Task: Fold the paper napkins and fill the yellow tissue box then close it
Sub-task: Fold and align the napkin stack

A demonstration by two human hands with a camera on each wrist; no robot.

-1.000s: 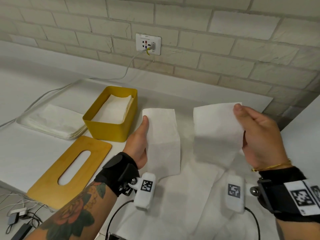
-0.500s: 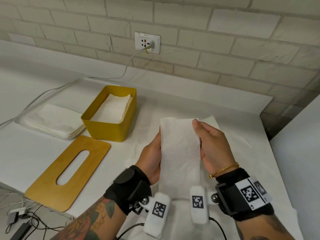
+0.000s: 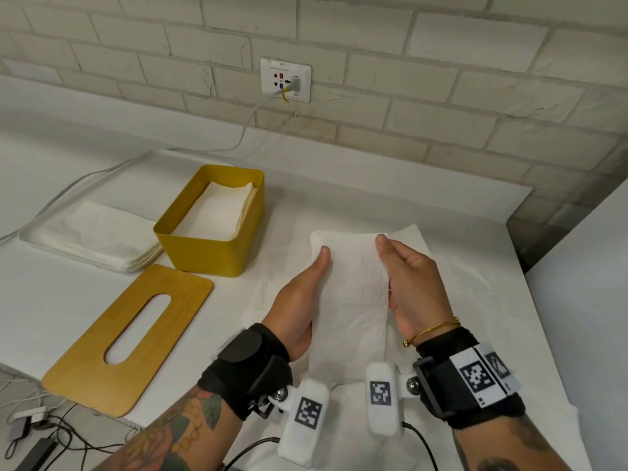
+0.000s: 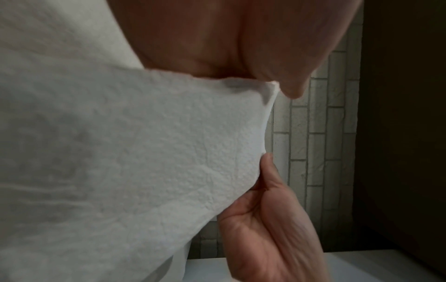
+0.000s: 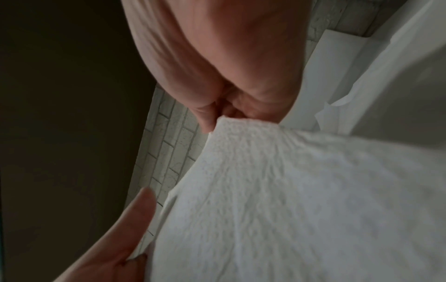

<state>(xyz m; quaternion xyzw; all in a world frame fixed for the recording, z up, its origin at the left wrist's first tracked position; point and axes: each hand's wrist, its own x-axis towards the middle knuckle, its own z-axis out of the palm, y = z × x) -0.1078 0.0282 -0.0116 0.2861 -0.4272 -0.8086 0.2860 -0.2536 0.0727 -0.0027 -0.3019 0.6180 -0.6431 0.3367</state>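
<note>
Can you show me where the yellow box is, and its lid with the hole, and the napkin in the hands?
yellow box (image 3: 204, 253): head view, on its front wall.
lid (image 3: 85, 362): head view, on the wood left of the slot.
napkin (image 3: 353, 283): head view, middle of the folded sheet.

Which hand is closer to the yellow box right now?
Left. The left hand holds the folded napkin's left edge, just right of the yellow box; the right hand holds the opposite edge, farther away.

White napkin (image 3: 353, 283) folded narrow, held up; yellow box (image 3: 204, 256) open w/ napkins, lid (image 3: 98, 365) off beside.
</note>
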